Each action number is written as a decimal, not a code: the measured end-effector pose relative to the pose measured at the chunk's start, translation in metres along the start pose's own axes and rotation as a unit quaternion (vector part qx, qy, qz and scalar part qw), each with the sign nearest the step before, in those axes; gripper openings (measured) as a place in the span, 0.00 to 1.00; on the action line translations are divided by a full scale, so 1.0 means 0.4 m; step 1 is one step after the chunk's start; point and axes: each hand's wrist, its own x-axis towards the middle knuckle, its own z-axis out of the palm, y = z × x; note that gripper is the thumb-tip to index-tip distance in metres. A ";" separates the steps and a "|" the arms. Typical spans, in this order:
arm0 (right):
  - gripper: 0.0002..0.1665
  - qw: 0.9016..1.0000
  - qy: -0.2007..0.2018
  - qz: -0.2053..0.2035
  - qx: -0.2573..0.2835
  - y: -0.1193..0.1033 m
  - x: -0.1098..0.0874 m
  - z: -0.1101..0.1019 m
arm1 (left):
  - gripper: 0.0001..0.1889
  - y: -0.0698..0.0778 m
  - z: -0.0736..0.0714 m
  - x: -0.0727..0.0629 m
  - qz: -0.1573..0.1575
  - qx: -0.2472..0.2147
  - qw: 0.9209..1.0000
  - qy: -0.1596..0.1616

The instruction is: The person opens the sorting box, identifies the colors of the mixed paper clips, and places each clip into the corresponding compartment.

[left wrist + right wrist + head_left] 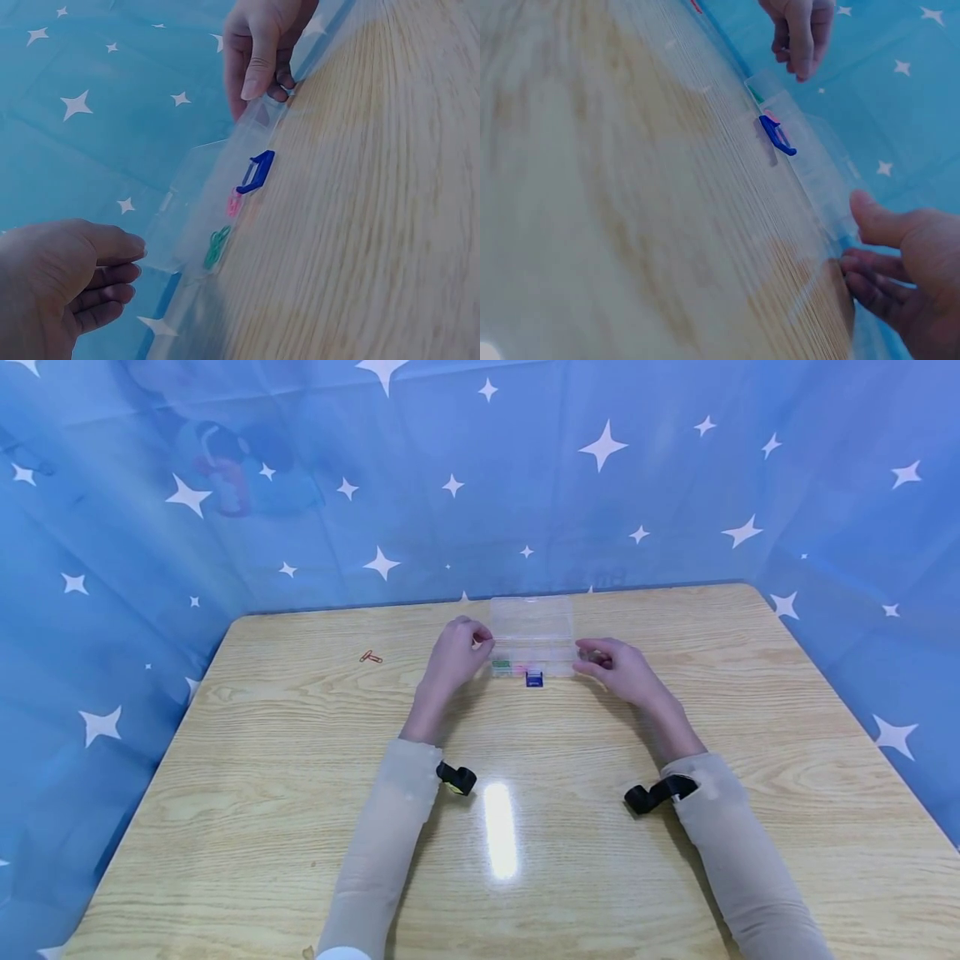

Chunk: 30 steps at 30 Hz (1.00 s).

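A clear plastic compartment box (558,668) lies at the back of the table, its transparent lid (531,617) turned back behind it. Green paper clips (217,247) and pink paper clips (234,202) sit in compartments toward its left end. A blue latch (534,679) sticks out at the front. My left hand (453,653) is at the box's left end, thumb and forefinger close together by the lid's edge (161,259). At the other end, my right hand (621,668) has thumb and fingers spread apart, fingertips right by the box's corner.
Red paper clips (371,657) lie on the wooden table (300,793), left of my left hand. A blue star-patterned cloth (420,485) hangs behind the table's back edge and along both sides. Small black cameras sit on both wrists.
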 end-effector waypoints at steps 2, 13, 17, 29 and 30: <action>0.32 1.000 0.001 0.001 0.000 0.000 0.000 0.000 | 0.08 -0.004 -0.010 -0.007 0.005 -0.002 1.000 0.005; 0.31 1.000 0.003 0.000 -0.002 -0.001 -0.001 0.001 | 0.09 -0.050 -0.066 -0.042 -0.013 -0.010 0.999 0.029; 0.31 1.000 0.003 -0.002 -0.001 -0.003 0.000 0.002 | 0.10 -0.067 -0.085 -0.052 -0.025 -0.016 0.999 0.036; 0.31 1.000 0.001 -0.005 -0.001 -0.005 -0.003 0.000 | 0.11 -0.123 -0.138 -0.073 -0.046 -0.020 0.997 0.058; 0.31 1.000 0.001 -0.004 0.000 -0.006 -0.004 -0.001 | 0.11 -0.128 -0.143 -0.075 -0.047 -0.021 0.997 0.059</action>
